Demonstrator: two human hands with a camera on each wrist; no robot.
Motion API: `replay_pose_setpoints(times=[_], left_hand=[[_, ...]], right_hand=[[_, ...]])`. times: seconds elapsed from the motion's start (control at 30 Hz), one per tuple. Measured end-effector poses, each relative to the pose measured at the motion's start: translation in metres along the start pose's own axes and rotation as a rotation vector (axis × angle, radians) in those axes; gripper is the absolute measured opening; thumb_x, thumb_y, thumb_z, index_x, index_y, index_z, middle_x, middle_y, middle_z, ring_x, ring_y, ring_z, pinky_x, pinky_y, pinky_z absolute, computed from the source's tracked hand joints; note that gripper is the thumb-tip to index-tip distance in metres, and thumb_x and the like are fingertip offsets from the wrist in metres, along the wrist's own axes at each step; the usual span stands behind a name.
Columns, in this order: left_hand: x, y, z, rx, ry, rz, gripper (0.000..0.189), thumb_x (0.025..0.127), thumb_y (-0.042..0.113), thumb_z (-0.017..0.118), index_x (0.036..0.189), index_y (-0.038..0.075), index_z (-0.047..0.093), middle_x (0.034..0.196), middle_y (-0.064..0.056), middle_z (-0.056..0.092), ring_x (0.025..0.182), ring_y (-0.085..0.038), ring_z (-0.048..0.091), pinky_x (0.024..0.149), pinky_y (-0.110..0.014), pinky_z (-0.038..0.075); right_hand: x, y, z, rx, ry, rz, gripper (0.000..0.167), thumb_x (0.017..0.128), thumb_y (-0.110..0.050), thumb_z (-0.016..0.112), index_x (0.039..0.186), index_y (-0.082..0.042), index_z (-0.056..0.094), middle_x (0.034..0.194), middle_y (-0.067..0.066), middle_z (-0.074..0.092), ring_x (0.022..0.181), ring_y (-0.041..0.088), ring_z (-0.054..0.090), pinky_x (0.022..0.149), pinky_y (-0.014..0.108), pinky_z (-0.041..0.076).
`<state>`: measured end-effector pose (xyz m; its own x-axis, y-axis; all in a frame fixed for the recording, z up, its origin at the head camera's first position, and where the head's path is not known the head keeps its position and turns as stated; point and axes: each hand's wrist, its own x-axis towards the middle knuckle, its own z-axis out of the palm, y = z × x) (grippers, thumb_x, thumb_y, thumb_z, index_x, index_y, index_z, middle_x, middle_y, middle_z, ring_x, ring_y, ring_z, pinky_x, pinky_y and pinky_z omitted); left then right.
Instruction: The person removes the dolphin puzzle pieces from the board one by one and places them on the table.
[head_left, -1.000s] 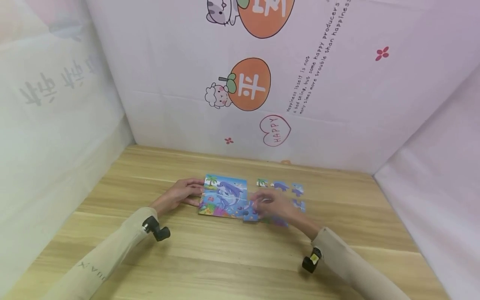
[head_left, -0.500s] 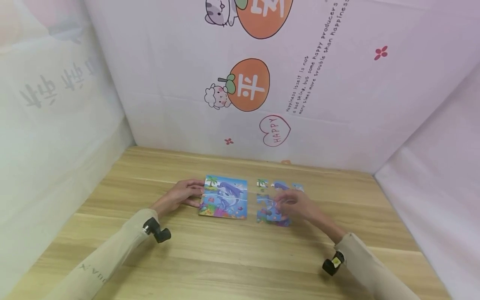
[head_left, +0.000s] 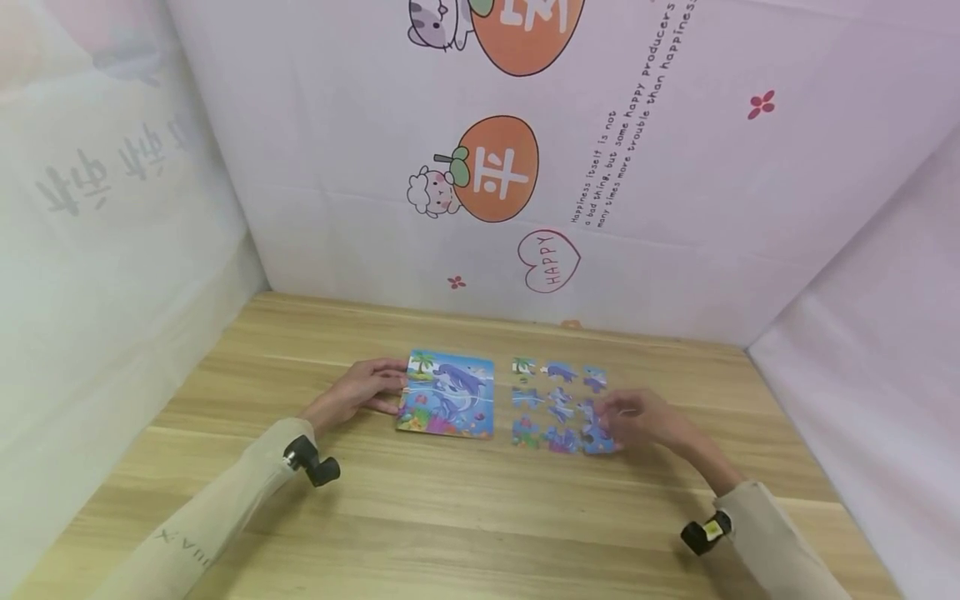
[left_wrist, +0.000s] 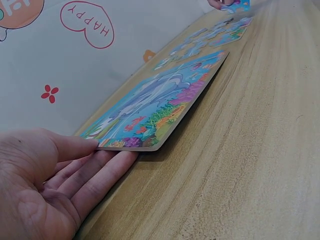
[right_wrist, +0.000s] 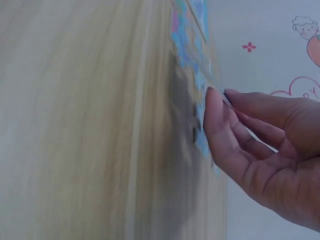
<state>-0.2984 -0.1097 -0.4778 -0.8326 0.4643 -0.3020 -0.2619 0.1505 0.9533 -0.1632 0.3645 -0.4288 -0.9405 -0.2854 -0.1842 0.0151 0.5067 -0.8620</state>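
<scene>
On the table lies a square dolphin picture board [head_left: 450,392] with a palm tree and coral. My left hand [head_left: 356,390] pinches its left edge; in the left wrist view the thumb presses the top and the fingers [left_wrist: 102,182] lie beneath, with the near edge raised off the wood. To the right, my right hand [head_left: 641,417] pinches a blue puzzle piece [head_left: 598,439] at the lower right of the loose pieces. The right wrist view has that piece edge-on between thumb and fingertips [right_wrist: 212,100]. Several loose puzzle pieces [head_left: 560,372] lie in spaced rows between board and right hand.
The wooden table [head_left: 465,525] backs onto a white printed cloth [head_left: 360,233]. More white cloth walls stand on the left and right [head_left: 885,350]. Small black wrist cameras [head_left: 705,533] sit on both sleeves.
My right hand has moved right with the puzzle piece, from the board's lower right corner across the loose pieces to their lower right. The left hand and the board stay put.
</scene>
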Motion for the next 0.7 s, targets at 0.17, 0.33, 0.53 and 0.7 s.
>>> replay_pose_setpoints(times=[0.17,0.33,0.53,0.7], left_hand=[[0.001,-0.001,0.000,0.003,-0.009,0.006,0.053,0.105,0.004,0.060,0.154,-0.004,0.044,0.139,-0.024,0.057,0.104,-0.021,0.069,0.084,-0.035,0.068],[0.002,-0.002,-0.001,0.005,-0.006,0.017,0.053,0.105,0.004,0.060,0.155,-0.003,0.043,0.137,-0.022,0.058,0.104,-0.021,0.068,0.084,-0.034,0.068],[0.003,-0.002,-0.002,0.011,-0.002,0.013,0.053,0.105,0.004,0.059,0.155,-0.003,0.043,0.138,-0.024,0.058,0.103,-0.020,0.070,0.083,-0.035,0.068],[0.004,-0.002,-0.002,0.006,0.001,0.006,0.052,0.105,0.004,0.059,0.154,-0.002,0.044,0.140,-0.026,0.057,0.104,-0.020,0.070,0.084,-0.036,0.068]], right_hand=[[-0.004,0.004,-0.001,-0.049,-0.028,0.015,0.023,0.098,0.003,0.064,0.118,0.015,0.062,0.099,0.020,0.070,0.077,0.021,0.070,0.070,0.036,0.069],[-0.004,0.002,0.004,-0.114,0.023,0.013,0.019,0.094,0.006,0.066,0.110,0.014,0.063,0.094,0.019,0.071,0.074,0.021,0.069,0.065,0.034,0.068],[-0.007,0.002,0.013,-0.143,0.106,0.068,0.013,0.094,0.004,0.070,0.103,0.009,0.062,0.090,0.017,0.071,0.075,0.024,0.070,0.063,0.035,0.068],[-0.009,0.005,0.019,-0.139,0.129,0.075,0.012,0.095,0.003,0.071,0.099,0.008,0.060,0.089,0.017,0.071,0.073,0.024,0.071,0.062,0.034,0.068]])
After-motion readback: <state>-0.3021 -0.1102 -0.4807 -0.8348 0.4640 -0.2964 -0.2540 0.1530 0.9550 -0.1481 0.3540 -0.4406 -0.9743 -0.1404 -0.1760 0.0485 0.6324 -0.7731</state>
